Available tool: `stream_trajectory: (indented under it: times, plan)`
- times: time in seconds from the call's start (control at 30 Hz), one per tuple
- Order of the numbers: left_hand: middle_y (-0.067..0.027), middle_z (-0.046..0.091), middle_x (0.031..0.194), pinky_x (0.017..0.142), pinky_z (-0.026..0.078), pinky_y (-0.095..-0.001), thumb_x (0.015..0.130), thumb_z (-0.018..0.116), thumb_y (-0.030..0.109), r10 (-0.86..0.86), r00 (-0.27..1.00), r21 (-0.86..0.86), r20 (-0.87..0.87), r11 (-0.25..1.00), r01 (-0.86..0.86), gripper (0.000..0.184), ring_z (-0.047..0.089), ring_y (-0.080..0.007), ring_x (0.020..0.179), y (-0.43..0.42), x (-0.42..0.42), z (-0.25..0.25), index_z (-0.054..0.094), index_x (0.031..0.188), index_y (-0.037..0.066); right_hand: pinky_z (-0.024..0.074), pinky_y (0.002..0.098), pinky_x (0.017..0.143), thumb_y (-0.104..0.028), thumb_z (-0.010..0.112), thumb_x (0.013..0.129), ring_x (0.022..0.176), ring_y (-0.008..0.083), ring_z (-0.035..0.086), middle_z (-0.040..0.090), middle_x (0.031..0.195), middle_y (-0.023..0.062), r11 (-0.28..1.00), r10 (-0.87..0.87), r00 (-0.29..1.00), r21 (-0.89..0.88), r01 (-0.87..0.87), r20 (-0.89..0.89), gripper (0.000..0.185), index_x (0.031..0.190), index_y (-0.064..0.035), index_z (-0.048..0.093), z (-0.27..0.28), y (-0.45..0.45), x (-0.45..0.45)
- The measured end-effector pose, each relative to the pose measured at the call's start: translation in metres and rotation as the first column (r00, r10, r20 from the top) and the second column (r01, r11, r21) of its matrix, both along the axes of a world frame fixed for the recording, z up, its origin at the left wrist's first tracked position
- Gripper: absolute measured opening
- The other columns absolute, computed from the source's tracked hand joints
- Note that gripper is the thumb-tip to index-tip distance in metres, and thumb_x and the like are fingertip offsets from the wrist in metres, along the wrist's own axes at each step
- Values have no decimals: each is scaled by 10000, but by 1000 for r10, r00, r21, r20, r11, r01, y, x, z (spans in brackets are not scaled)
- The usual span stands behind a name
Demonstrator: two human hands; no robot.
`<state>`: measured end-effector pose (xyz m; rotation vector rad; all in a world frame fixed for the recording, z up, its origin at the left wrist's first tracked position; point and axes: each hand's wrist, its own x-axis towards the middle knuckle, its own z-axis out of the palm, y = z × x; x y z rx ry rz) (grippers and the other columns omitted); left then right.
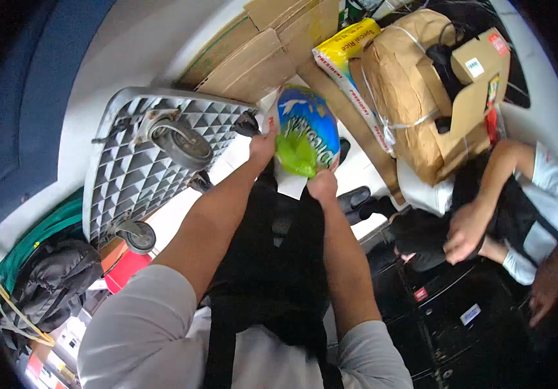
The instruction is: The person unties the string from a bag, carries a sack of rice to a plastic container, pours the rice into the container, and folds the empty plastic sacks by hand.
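A blue printed sack point(308, 117) with large lettering and a white bird shape hangs upright in front of me, at the top middle of the head view. My left hand point(263, 146) is closed on its left edge, where red letters run along a white side. Its lower right edge is gripped by my right hand point(323, 186), fingers wrapped round the material. A crumpled bright green plastic piece point(296, 154) covers part of the sack's front between both hands. I cannot tell whether it is attached to the sack. The sack's far side is hidden.
A grey platform trolley point(107, 178) stands on edge at left, casters facing me. Cardboard sheets point(253, 61) lean behind. A yellow rice sack point(347, 48), a tied brown paper bundle point(405, 91) and an open carton point(486, 71) lie right. A seated person's hand point(465, 235) is near black crates point(447, 311).
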<state>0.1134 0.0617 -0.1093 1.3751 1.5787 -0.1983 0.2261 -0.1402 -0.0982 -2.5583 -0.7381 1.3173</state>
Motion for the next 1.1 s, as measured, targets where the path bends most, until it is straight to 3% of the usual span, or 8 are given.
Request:
stream_trajectory:
  times: [0.1, 0.6, 0.67, 0.7, 0.8, 0.97, 1.0, 1.1]
  plan:
    - [-272, 705, 880, 799, 510, -453, 962, 485, 582, -211, 973, 24, -98, 977, 214, 663, 694, -399, 852, -32, -92, -11, 737, 965, -31, 552, 460, 872, -161, 601, 779, 987, 386, 684, 720, 1034, 187, 996, -71, 997, -55, 71, 8, 310, 1044, -147, 761, 11, -49, -84]
    - [-232, 686, 779, 738, 514, -431, 960, 517, 601, -170, 982, 86, 79, 983, 163, 658, 676, -392, 800, -131, -270, 33, 715, 848, -16, 538, 505, 780, -181, 605, 712, 870, 447, 663, 691, 861, 257, 965, -252, 967, 68, 253, -24, 213, 827, -26, 696, 16, -186, -332]
    - [-199, 661, 796, 751, 508, -420, 920, 641, 525, -669, 741, 258, 58, 727, 636, 537, 649, -387, 806, -76, -283, 67, 660, 800, 1, 544, 488, 811, -198, 639, 749, 938, 429, 670, 705, 958, 236, 967, -254, 967, -2, 255, 29, 201, 857, -41, 703, 26, -191, -345]
    - [-172, 628, 838, 743, 492, -479, 885, 731, 348, -782, 622, 680, 38, 477, 558, 325, 626, -399, 800, -51, -269, 136, 638, 953, 44, 544, 489, 818, -201, 642, 750, 951, 425, 671, 706, 957, 234, 956, -294, 954, 16, 294, 63, 200, 855, -43, 706, 28, -195, -355]
    - [-141, 615, 1041, 922, 446, -453, 810, 773, 243, -937, 309, 861, -162, 19, 509, 355, 573, -363, 1013, -26, -238, 250, 636, 1093, 79, 539, 474, 866, -214, 646, 765, 1014, 402, 668, 704, 1018, 237, 964, -224, 972, -163, 211, -66, 267, 967, -53, 715, 53, -208, -389]
    - [-59, 590, 1250, 978, 385, -393, 820, 758, 389, -536, 807, 968, -249, -161, 192, 558, 538, -234, 1133, 16, -270, 304, 602, 1300, 152, 559, 469, 840, -257, 673, 745, 982, 404, 680, 714, 998, 220, 949, -273, 962, -153, 274, 30, 250, 875, -51, 730, 47, -218, -454]
    - [-52, 554, 1324, 979, 390, -383, 853, 689, 457, -482, 682, 835, -549, -288, 469, 618, 523, -225, 1162, 31, -283, 308, 559, 1371, 147, 558, 468, 839, -247, 668, 747, 985, 399, 681, 714, 994, 220, 942, -283, 959, -195, 273, -21, 250, 889, -53, 734, 57, -214, -470]
    - [-56, 541, 1364, 983, 396, -396, 866, 683, 436, -503, 622, 796, -600, -296, 529, 627, 532, -245, 1143, 53, -290, 307, 543, 1398, 134, 551, 464, 855, -217, 639, 756, 997, 391, 680, 716, 1011, 204, 907, -340, 939, -279, 314, -50, 245, 930, -75, 735, 77, -208, -487]
